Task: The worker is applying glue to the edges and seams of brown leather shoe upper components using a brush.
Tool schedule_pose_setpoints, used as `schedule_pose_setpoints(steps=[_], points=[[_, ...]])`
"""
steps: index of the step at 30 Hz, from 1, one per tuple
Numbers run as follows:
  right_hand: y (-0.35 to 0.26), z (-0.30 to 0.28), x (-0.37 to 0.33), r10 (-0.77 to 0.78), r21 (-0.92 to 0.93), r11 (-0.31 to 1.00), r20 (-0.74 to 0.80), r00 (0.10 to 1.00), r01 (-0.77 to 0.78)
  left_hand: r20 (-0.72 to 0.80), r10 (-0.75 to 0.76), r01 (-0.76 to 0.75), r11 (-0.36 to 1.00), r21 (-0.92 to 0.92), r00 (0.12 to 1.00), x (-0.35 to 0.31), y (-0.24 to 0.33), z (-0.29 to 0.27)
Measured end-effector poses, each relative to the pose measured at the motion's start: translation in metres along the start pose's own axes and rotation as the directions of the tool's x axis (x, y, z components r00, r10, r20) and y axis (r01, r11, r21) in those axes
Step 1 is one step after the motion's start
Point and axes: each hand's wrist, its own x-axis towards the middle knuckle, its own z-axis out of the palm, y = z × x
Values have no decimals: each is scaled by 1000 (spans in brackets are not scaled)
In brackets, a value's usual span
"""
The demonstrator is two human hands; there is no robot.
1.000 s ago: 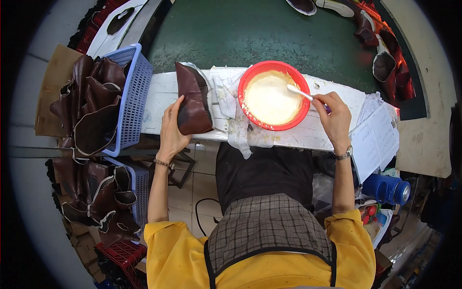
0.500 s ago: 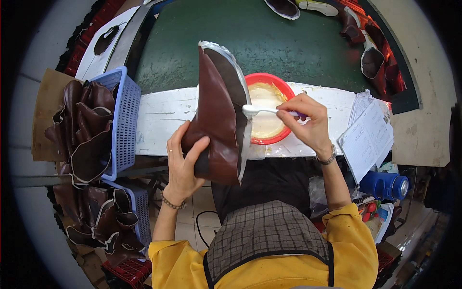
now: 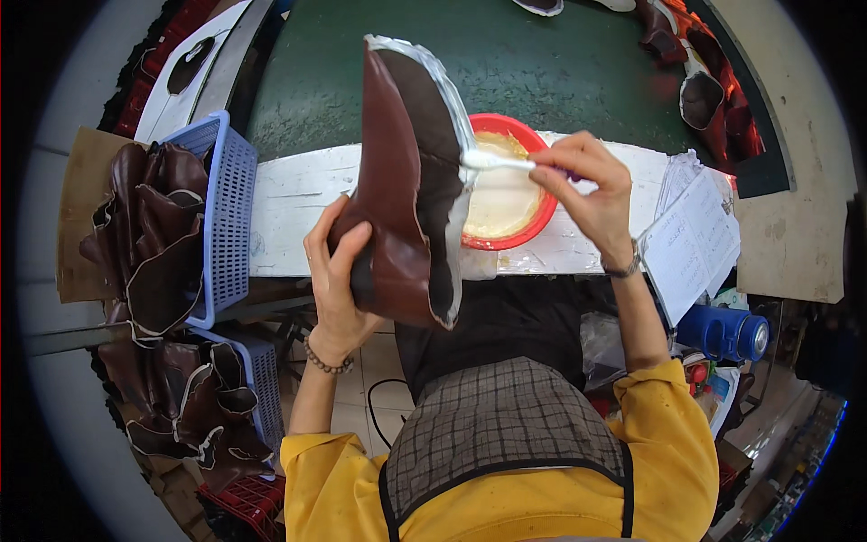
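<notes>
My left hand (image 3: pixel 339 271) grips the lower end of a brown leather boot upper (image 3: pixel 397 190), held upright in front of me with its dark inside facing right. A white glue-like coat runs along its top and right edge. My right hand (image 3: pixel 591 194) holds a small brush (image 3: pixel 495 163) whose white-coated tip touches the upper's right edge. Behind the brush, a red bowl (image 3: pixel 540 217) of pale cream paste sits on the white bench (image 3: pixel 289 208).
Two blue baskets (image 3: pixel 230 217) at my left hold several more brown leather uppers (image 3: pixel 153 235). A green belt (image 3: pixel 542 63) beyond the bench carries other boot pieces (image 3: pixel 700 95). Papers (image 3: pixel 691 244) lie at the bench's right end, above a blue flask (image 3: pixel 722 332).
The boot upper lay on the bench, then my left hand lifted it upright. My right hand took the brush from the red bowl to the upper's edge.
</notes>
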Motion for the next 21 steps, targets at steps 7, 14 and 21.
schedule_pose_setpoints(steps=[7, 14, 21], points=[[-17, 5, -21, 103, 76, 992, -29, 994, -101, 12, -27, 25, 995, 101, 1000, 13, -1, 6], [-19, 7, -18, 45, 104, 993, 16, 999, -47, -96, -42, 53, 993, 109, 994, 20, -4, 13], [-10, 5, -6, 91, 55, 994, 21, 996, -92, -94, 13, -7, 998, 68, 996, 19, -9, 10]])
